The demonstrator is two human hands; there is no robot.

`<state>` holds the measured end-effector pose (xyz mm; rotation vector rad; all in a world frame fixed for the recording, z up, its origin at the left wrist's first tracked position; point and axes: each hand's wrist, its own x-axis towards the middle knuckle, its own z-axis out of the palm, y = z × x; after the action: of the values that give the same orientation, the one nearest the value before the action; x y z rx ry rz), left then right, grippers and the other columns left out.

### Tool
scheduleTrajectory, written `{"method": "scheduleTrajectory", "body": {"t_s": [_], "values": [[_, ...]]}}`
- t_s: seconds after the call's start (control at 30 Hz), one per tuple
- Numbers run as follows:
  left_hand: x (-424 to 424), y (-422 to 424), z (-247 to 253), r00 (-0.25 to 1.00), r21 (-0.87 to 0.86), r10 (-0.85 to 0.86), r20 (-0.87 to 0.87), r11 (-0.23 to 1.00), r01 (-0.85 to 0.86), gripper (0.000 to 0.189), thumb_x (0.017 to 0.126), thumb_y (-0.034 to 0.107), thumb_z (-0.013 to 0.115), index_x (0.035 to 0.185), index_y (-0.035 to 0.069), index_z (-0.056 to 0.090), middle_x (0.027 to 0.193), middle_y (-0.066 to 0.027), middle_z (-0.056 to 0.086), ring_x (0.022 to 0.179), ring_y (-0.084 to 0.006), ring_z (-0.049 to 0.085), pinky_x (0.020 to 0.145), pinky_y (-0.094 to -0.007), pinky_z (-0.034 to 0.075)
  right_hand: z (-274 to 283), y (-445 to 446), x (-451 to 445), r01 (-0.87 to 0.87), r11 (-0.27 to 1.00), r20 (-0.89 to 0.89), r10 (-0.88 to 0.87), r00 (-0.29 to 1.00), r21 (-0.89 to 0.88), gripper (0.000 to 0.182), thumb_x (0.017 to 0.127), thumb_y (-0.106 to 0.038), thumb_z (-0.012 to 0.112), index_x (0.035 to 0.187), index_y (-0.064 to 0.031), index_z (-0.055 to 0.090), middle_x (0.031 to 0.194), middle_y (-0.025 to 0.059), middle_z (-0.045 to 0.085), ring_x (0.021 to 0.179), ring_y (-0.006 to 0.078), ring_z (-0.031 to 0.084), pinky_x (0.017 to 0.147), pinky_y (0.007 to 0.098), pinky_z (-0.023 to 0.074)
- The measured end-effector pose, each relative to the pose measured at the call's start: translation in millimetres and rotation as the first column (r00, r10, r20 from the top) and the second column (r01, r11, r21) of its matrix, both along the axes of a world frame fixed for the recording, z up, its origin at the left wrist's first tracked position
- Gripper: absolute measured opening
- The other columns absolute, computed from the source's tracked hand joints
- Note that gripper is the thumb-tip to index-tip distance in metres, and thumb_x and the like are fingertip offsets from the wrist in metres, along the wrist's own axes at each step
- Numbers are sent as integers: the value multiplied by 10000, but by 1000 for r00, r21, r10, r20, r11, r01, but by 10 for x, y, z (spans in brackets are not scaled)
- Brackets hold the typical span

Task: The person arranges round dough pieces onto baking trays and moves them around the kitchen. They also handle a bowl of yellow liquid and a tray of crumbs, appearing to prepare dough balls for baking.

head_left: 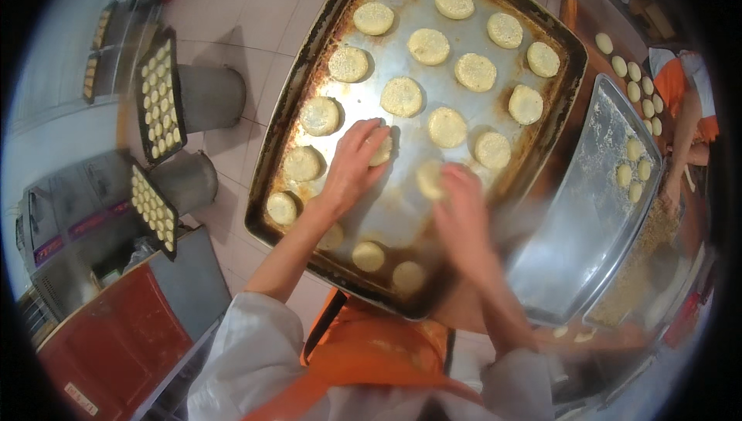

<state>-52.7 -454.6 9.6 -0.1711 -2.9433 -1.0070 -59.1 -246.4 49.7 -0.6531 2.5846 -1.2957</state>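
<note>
A large metal baking tray [265,177] with a worn dark rim lies before me, bearing several round, seed-coated dough discs [401,96]. My left hand [356,160] is on the tray with its fingers curled over one dough disc [381,150], near the tray's middle. Blurred by motion, my right hand [461,198] is to the right of it, its fingers at the edge of another dough disc [429,180]. Whether that disc touches the tray I cannot tell. My left forearm partly hides a disc near the tray's lower left.
On the right, a shiny metal tray [556,247] holds a few dough pieces [634,147], beside a seed-covered tray [629,290]. A co-worker's arm [684,137] reaches in there, near more dough discs [633,92]. At left, two filled dark trays [181,114] rest on metal drums [211,98].
</note>
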Motion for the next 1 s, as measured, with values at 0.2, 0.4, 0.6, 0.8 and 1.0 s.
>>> {"method": "scheduleTrajectory", "body": {"t_s": [0.2, 0.4, 0.6, 0.8, 1.0], "values": [[-30, -69, -8, 1000, 20, -15, -21, 1000, 16, 567, 617, 80, 704, 1136, 46, 477, 1158, -142, 468, 1071, -318, 435, 884, -377, 367, -368, -235, 154, -49, 985, -17, 52, 998, 165, 359, 669, -20, 628, 981, -34, 449, 1206, 142, 369, 1097, 355, 385, 893, 399, 376], [42, -83, 68, 999, -82, 29, 36, 996, -26, 506, 644, 93, 661, 1115, 31, 486, 1168, -150, 441, 1091, -320, 409, 895, -393, 347, -344, -285, 215, -17, 988, 62, 8, 998, 151, 325, 689, -47, 625, 968, -30, 460, 1200, 140, 381, 1099, 343, 388, 915, 390, 364], [28, 281, 203, 993, -250, -94, -75, 965, 73, 520, 646, 112, 646, 1128, 23, 470, 1188, -160, 437, 1092, -341, 404, 907, -450, 308, 48, 414, 26, 164, 986, 116, -162, 980, -8, 328, 751, -102, 611, 1023, -25, 444, 1176, 144, 440, 1127, 274, 408, 959, 364, 332], [-29, 864, 86, 990, -240, -138, 12, 961, 137, 501, 663, 169, 675, 1098, 18, 477, 1106, -155, 495, 1022, -338, 453, 853, -435, 357, -273, 1657, -7, 580, 787, 216, -541, 813, -210, 250, 782, 21, 536, 1016, -48, 481, 1071, 106, 512, 979, 190, 505, 826, 304, 424], [78, 887, -51, 984, -164, -74, -164, 985, 47, 227, 718, 4, 580, 939, 55, 570, 1023, -102, 548, 1005, -310, 466, 882, -412, 331, -606, 3149, -389, 690, 684, -60, -699, 713, 235, 342, 791, -126, 570, 1092, -8, 457, 1094, 166, 516, 1026, 296, 494, 865, 347, 398]]}}
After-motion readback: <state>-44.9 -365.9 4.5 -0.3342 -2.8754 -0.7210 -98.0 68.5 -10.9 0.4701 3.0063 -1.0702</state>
